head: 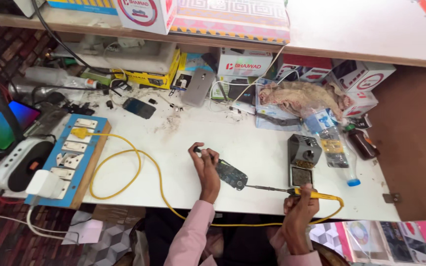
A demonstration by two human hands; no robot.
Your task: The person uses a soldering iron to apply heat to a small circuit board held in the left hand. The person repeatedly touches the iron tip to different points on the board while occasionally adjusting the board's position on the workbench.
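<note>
Head view, looking down at both hands, lower centre of frame. Right hand (pixel 299 204) clenched round the yellow handle of a soldering iron (pixel 292 191); thin metal shaft runs left from the fist, tip touching or just at the near end of the phone board (pixel 230 174). Left hand (pixel 204 165) pins the board's far end, fingers curled on its edge; whether it pinches or only presses down I cannot tell.

Board: lies flat on the white surface (pixel 252 143), angled from upper left to lower right, between the two hands. Looks light, thin, stiff, and fragile; likely to skate on the smooth top unless held. Best held by the edges, as the left hand does, clear of the end where the tip works.

Iron: light, rigid, hot at the tip by judgement; take it by the yellow handle only. Its yellow cord (pixel 124 167) loops left across the surface to a blue switchboard (pixel 72 160) at the left edge, and could drag on the hand.

Outward: iron stand (pixel 302 157) just above the right hand, plastic bottle (pixel 338 155) beside it. Dark phone (pixel 139 108) and grey phone (pixel 197 87) lie well apart, upper centre. Cloth (pixel 301 93) and boxes (pixel 361 79) at upper right.
</note>
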